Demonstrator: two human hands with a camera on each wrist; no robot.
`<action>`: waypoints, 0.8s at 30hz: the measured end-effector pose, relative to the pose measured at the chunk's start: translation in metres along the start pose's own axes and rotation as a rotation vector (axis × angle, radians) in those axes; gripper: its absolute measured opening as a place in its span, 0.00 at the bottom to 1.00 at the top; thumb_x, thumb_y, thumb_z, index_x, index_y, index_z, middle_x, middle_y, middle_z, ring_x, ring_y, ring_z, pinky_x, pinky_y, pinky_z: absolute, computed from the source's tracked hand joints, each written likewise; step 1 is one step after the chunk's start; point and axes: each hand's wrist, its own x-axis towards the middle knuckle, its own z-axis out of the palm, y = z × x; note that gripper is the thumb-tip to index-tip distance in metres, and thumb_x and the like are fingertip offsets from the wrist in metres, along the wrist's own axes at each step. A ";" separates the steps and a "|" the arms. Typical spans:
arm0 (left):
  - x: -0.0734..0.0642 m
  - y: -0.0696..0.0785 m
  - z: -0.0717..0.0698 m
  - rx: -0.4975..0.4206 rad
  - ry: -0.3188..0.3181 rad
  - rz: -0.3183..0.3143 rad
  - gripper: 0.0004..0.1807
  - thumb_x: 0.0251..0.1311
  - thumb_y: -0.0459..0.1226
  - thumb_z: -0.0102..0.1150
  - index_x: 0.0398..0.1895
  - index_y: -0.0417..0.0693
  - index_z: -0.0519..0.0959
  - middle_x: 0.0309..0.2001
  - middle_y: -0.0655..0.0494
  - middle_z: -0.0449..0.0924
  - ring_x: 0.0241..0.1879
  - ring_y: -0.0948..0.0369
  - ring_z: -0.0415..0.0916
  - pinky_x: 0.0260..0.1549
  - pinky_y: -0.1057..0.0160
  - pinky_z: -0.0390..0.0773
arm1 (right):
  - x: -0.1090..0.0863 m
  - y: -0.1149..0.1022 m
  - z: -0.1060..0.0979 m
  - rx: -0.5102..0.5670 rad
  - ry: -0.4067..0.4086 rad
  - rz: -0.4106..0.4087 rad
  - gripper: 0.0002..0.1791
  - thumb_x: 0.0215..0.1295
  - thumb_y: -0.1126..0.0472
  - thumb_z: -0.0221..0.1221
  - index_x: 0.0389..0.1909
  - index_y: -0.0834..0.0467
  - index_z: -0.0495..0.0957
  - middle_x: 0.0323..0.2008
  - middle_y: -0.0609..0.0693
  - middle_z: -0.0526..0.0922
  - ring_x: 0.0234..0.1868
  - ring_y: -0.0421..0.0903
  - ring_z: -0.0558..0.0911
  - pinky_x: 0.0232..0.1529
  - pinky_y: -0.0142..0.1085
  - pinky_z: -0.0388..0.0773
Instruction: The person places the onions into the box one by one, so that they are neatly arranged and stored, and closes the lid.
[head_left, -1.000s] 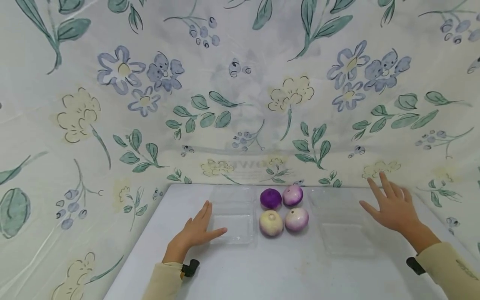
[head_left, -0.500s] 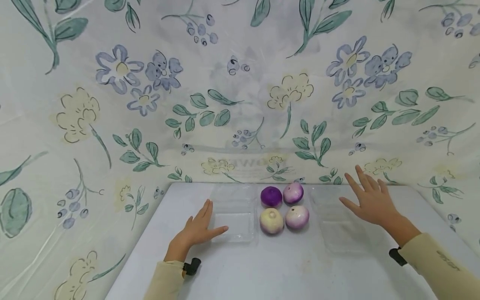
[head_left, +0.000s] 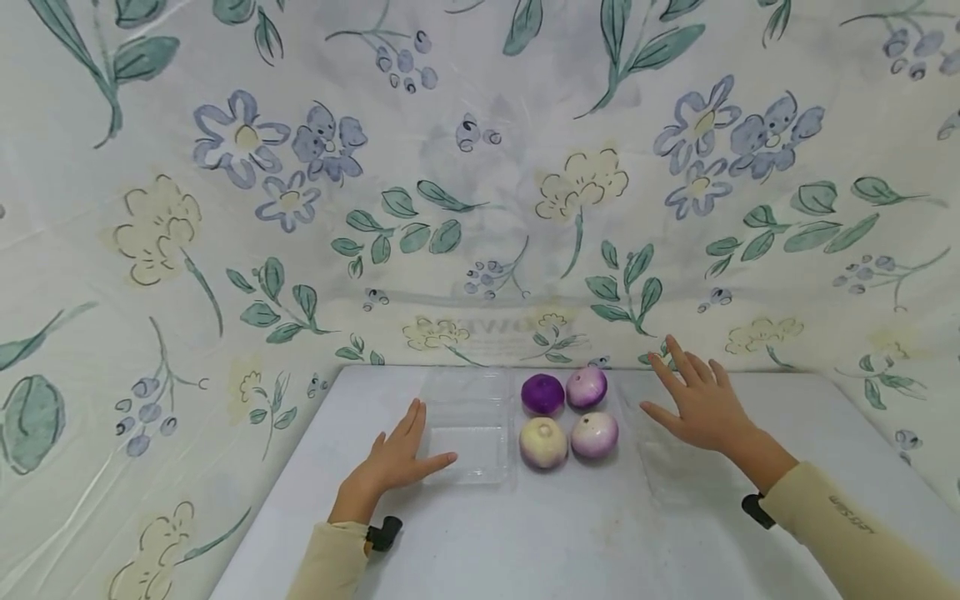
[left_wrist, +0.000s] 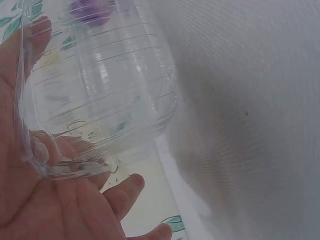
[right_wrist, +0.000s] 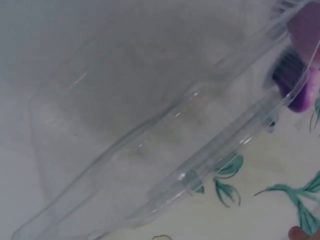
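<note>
My left hand (head_left: 393,457) has straight fingers along the left side of a clear plastic container (head_left: 468,458) whose lid stands up at the back. In the left wrist view, the palm faces the container's ribbed wall (left_wrist: 100,85). My right hand (head_left: 701,408), fingers spread, hovers over a second clear container (head_left: 675,479) and holds nothing. Between the containers sit several onions: a deep purple one (head_left: 542,395), a pale yellowish one (head_left: 543,442) and pinkish ones, such as the front right onion (head_left: 595,434). The right wrist view shows the second container (right_wrist: 125,125) and just one fingertip (right_wrist: 298,233).
Everything stands on a white table (head_left: 555,542) near its back edge. A flowered curtain (head_left: 495,208) hangs right behind that edge and at both sides. A black wrist camera (head_left: 385,533) sits at the left cuff, another camera (head_left: 757,511) at the right.
My right hand has moved left, from beyond the right container's right side to over it. The left hand, containers and onions stay in place.
</note>
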 end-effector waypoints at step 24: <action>-0.001 0.001 -0.001 -0.057 -0.016 0.013 0.63 0.56 0.65 0.60 0.78 0.34 0.39 0.80 0.40 0.33 0.78 0.43 0.40 0.69 0.28 0.43 | 0.030 -0.081 0.030 0.123 0.002 -0.117 0.43 0.66 0.36 0.54 0.77 0.51 0.56 0.79 0.58 0.45 0.75 0.64 0.56 0.71 0.67 0.48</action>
